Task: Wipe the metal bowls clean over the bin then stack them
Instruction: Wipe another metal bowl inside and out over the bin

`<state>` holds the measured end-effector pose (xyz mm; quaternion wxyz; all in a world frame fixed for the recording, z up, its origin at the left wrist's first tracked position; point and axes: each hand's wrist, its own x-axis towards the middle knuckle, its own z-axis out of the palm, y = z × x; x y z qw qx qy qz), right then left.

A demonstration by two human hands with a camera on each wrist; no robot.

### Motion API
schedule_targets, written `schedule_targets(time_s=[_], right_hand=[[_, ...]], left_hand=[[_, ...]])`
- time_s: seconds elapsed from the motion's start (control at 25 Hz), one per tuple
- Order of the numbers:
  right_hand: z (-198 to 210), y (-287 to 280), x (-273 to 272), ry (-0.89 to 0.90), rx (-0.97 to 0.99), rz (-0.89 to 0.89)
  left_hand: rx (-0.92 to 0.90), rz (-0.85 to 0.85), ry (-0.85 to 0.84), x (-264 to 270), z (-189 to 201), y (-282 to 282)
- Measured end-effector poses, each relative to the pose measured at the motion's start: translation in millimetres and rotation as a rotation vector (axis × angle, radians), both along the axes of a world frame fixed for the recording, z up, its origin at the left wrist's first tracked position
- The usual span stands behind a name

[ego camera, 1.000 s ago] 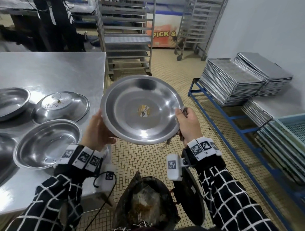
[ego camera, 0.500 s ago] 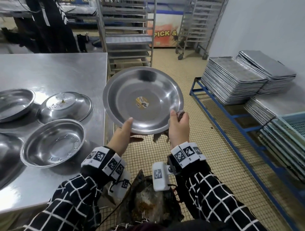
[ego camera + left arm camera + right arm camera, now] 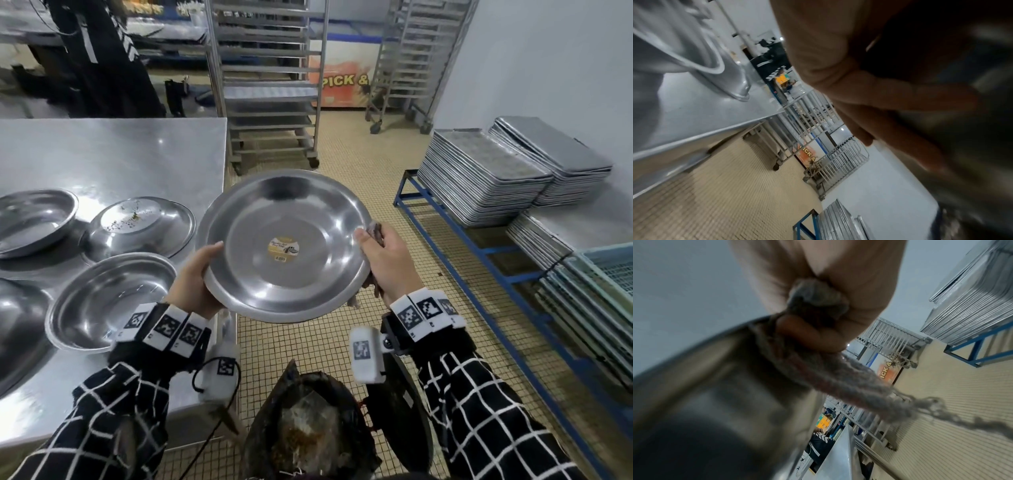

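I hold a wide metal bowl with a sticker at its centre, tilted towards me above the bin. My left hand grips its left rim, thumb on the inside and fingers under it. My right hand pinches the right rim together with a grey cloth, which it holds bunched in its fist. The cloth's tail hangs past the bowl's underside. Several more bowls sit on the steel table, the nearest one just left of my left wrist.
A bowl with crumbs sits behind the nearest one. Stacked baking trays rest on a blue rack to the right. A wheeled tray trolley stands beyond the table, and a person in dark clothes stands at the back left.
The bowl has come down a little and turned in my hands. My left hand slid from the bottom rim to the left rim, my right hand with the cloth up to the right rim.
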<state>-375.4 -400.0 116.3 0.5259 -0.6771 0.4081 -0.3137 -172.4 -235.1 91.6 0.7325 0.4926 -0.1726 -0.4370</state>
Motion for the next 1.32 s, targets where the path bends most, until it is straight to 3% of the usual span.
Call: schedule_targets(time_s=[0.12, 0.2, 0.32, 0.48, 0.64, 0.84, 1.0, 1.12, 1.32], right_hand=[[0.5, 8.7, 10.3, -0.036, -0.022, -0.088], [-5.5, 18.7, 19.9, -0.069, 0.007, -0.121], [-12.2, 30.7, 38.0, -0.096, 0.073, -0.176], [-11.8, 28.4, 48.7, -0.117, 0.04, -0.213], [-5.1, 10.5, 33.1, -0.101, 0.049, -0.158], [11.1, -3.5, 16.0, 0.011, 0.055, 0.081], [9.9, 8.7, 27.4, -0.01, 0.034, -0.008], [5.3, 28.1, 36.7, -0.071, 0.068, -0.072], [-7.8, 66.0, 63.4, -0.13, 0.133, -0.135]], left_hand=[[0.112, 0.173, -0.003, -8.6, -4.6, -6.3], [0.125, 0.169, -0.033, -20.6, -3.6, -14.6], [0.161, 0.08, -0.088, -40.6, -4.6, -28.1], [0.257, -0.147, -0.34, -39.9, -20.8, -28.6], [0.148, -0.087, -0.194, -12.3, -13.1, -14.7], [-0.011, -0.09, -0.043, 26.0, 13.6, 5.9], [0.086, 0.098, 0.031, 21.4, 10.8, 2.4], [0.126, 0.137, -0.028, 2.5, 10.5, 3.5], [0.258, -0.075, -0.239, -10.6, 3.5, 11.0]])
